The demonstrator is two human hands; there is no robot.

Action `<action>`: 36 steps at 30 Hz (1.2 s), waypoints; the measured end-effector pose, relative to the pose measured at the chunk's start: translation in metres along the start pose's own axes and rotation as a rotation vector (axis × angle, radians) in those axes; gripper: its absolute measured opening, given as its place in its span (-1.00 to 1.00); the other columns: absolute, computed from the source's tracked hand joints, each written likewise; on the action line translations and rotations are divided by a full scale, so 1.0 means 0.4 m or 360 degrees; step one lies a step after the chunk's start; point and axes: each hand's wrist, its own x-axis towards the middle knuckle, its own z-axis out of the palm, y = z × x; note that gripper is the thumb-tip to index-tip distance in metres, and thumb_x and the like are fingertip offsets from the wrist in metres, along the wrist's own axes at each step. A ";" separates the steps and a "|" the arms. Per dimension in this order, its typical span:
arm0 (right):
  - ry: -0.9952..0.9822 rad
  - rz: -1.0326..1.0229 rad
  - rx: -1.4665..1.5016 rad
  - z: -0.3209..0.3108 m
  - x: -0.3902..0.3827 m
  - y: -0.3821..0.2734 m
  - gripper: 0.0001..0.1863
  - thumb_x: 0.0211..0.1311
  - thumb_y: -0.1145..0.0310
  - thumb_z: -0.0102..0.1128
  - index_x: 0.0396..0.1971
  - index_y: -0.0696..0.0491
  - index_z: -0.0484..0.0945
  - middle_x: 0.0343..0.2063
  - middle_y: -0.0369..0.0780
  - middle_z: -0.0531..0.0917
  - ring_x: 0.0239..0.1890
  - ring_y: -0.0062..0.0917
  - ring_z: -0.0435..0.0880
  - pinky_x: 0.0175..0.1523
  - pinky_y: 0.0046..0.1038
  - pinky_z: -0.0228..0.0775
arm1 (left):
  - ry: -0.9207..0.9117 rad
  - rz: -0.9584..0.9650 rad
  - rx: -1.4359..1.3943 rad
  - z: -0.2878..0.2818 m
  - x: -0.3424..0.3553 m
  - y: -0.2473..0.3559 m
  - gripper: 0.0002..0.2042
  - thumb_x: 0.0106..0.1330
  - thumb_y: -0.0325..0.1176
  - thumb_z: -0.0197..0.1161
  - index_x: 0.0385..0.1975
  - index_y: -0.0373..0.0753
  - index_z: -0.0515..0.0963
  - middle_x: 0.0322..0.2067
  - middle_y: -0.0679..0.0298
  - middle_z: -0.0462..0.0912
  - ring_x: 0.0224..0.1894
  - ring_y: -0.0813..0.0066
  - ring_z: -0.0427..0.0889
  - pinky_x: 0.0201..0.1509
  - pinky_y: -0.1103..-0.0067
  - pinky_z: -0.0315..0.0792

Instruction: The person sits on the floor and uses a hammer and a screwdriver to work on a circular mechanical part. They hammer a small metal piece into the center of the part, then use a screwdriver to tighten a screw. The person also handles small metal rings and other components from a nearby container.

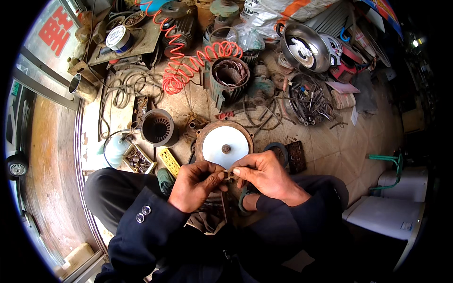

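Observation:
Between the fingertips of both hands is a small, dull ring-shaped metal part [230, 174], its exact kind too small to make out. My left hand [194, 185] pinches it from one side with thumb and forefinger. On the other side, the thumb and fingers of my right hand [270, 176] are closed on it too. Just beyond the fingers lies a round white disc [217, 139] with a dark shaft end [226, 149] sticking up at its centre. A rusty round metal flange [202, 134] surrounds the disc, its near edge partly hidden by my hands.
Left of the disc stand a hollow motor stator [159, 128], a yellow power strip [169, 162] and a tray of small parts [138, 159]. Farther off are a green motor housing [230, 78], a coiled red hose [177, 78], a basket of tools [309, 99] and a steel pan [322, 49].

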 end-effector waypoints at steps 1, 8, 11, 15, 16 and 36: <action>0.0019 0.0000 -0.0031 -0.001 0.002 0.002 -0.82 0.45 0.49 0.28 -0.15 0.32 0.71 -0.38 -0.19 0.76 -0.41 -0.61 0.73 -0.30 -0.54 0.59 | 0.0012 0.0011 -0.0010 0.001 0.001 -0.002 -0.86 0.50 -0.52 0.26 -0.09 -0.48 0.63 -0.25 0.24 0.73 -0.29 0.56 0.72 -0.16 0.62 0.63; 0.0078 0.0159 -0.0484 -0.003 0.010 -0.002 -0.85 0.40 0.53 0.27 -0.16 0.30 0.72 -0.40 -0.24 0.76 -0.39 -0.68 0.68 -0.29 -0.58 0.55 | -0.0049 0.0037 0.0536 -0.009 -0.015 -0.033 -0.86 0.37 -0.51 0.32 -0.15 -0.40 0.66 -0.43 0.24 0.72 -0.40 0.62 0.64 -0.25 0.57 0.57; 0.0064 0.0096 -0.0684 -0.007 0.004 -0.003 -0.84 0.36 0.53 0.30 -0.16 0.29 0.72 -0.42 -0.25 0.76 -0.40 -0.70 0.66 -0.30 -0.59 0.52 | -0.0112 0.0062 0.0567 -0.004 -0.016 -0.024 -0.87 0.36 -0.50 0.33 -0.16 -0.37 0.66 -0.49 0.21 0.71 -0.45 0.62 0.65 -0.30 0.55 0.56; 0.0055 0.0054 -0.0729 -0.003 0.005 -0.011 -0.85 0.31 0.53 0.34 -0.19 0.28 0.72 -0.44 -0.26 0.74 -0.41 -0.70 0.65 -0.30 -0.58 0.52 | -0.0084 0.0061 0.0618 -0.004 -0.016 -0.021 -0.88 0.36 -0.48 0.35 -0.19 -0.37 0.65 -0.50 0.20 0.72 -0.47 0.57 0.68 -0.33 0.53 0.56; 0.0020 0.0093 -0.0635 -0.005 0.006 -0.010 -0.86 0.31 0.54 0.35 -0.20 0.28 0.71 -0.45 -0.26 0.73 -0.41 -0.70 0.65 -0.30 -0.58 0.52 | -0.0076 0.0043 0.0624 -0.002 -0.016 -0.022 -0.88 0.35 -0.47 0.36 -0.20 -0.37 0.65 -0.50 0.20 0.72 -0.48 0.56 0.68 -0.33 0.52 0.56; -0.0195 0.0239 -0.0496 -0.007 0.000 -0.007 -0.81 0.28 0.44 0.37 -0.21 0.26 0.71 -0.50 -0.12 0.74 -0.43 -0.55 0.73 -0.32 -0.42 0.52 | 0.0112 0.0313 0.0659 0.010 -0.003 -0.024 -0.86 0.28 -0.54 0.41 -0.20 -0.34 0.67 -0.34 0.05 0.75 -0.30 0.35 0.77 -0.18 0.46 0.60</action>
